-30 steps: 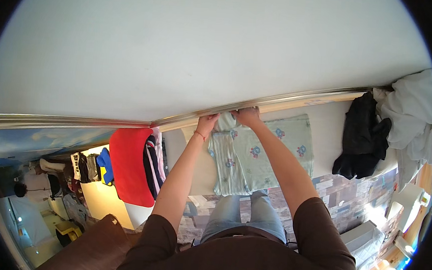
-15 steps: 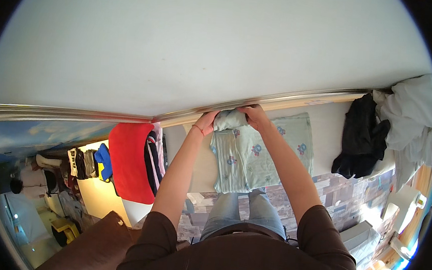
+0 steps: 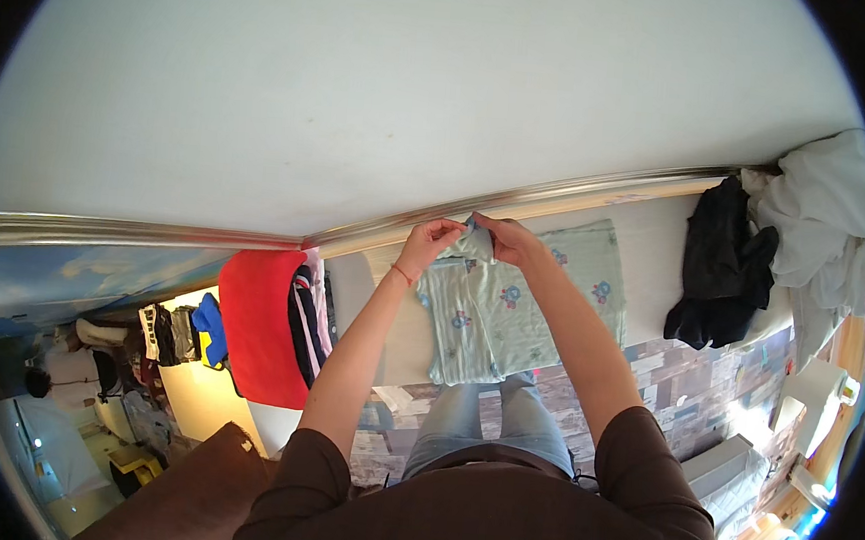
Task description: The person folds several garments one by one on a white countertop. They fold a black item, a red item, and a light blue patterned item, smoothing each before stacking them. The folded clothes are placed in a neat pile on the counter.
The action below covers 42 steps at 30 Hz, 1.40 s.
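Note:
A pale green cloth (image 3: pixel 529 322) with blue and pink flower prints lies folded in layers on a light-coloured surface, its left part gathered in pleats. At its far left end, both hands work close together. My left hand (image 3: pixel 430 248) is closed, fingertips pinching the raised end of the cloth. Just to its right, my right hand (image 3: pixel 511 241) grips the same raised end, where a small bluish bit shows between the fingers. My fingers hide part of this end.
A white wall with a metallic trim (image 3: pixel 558 194) rises just beyond my hands. Leftward stands a stack of folded clothes with a red one (image 3: pixel 263 323) outermost. To the right lie a black garment (image 3: pixel 722 265) and rumpled white fabric (image 3: pixel 822 217).
My hands have come closer together. The rolled-looking end of cloth between them now shows smaller, with a bluish bit pinched up. The rest of the cloth stays put.

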### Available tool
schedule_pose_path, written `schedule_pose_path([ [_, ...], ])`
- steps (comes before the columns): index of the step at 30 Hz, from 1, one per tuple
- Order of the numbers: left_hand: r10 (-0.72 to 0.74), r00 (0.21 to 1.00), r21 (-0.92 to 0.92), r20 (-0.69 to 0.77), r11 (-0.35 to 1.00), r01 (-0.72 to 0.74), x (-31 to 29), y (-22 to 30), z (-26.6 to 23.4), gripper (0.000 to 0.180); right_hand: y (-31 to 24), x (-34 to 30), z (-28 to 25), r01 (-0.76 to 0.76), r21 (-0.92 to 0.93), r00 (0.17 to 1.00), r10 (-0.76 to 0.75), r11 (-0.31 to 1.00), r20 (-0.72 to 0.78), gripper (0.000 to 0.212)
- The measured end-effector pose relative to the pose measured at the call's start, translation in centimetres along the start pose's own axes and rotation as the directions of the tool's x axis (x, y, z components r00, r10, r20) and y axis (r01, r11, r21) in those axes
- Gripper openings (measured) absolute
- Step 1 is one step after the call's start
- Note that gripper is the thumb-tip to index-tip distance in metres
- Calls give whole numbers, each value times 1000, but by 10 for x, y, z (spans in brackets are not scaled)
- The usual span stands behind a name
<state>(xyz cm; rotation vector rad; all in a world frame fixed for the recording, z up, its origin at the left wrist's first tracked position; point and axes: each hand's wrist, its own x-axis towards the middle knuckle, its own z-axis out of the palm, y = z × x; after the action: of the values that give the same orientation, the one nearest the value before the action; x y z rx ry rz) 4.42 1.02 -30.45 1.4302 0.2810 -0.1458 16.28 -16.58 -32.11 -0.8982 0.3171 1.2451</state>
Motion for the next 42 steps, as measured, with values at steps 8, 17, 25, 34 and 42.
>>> schedule_pose_path([
  [8,108,953,267,-285,963,-29,-14,9,13,13,2,4,-6,199,426,958,-84,883,-275,22],
  [17,460,829,667,-319,730,-148,-29,18,26,21,-2,34,-83,186,731,975,-216,656,-54,6],
  [25,429,893,835,-138,535,-128,-106,-29,85,57,-12,-29,-29,123,558,992,-82,820,-98,8],
  [34,282,959,964,-5,256,-70,-111,-54,85,65,1,-92,31,286,-323,945,-322,902,-62,26],
  [42,254,967,924,13,367,-109,-104,-68,54,49,81,-140,16,583,-699,636,-302,-414,710,22],
])
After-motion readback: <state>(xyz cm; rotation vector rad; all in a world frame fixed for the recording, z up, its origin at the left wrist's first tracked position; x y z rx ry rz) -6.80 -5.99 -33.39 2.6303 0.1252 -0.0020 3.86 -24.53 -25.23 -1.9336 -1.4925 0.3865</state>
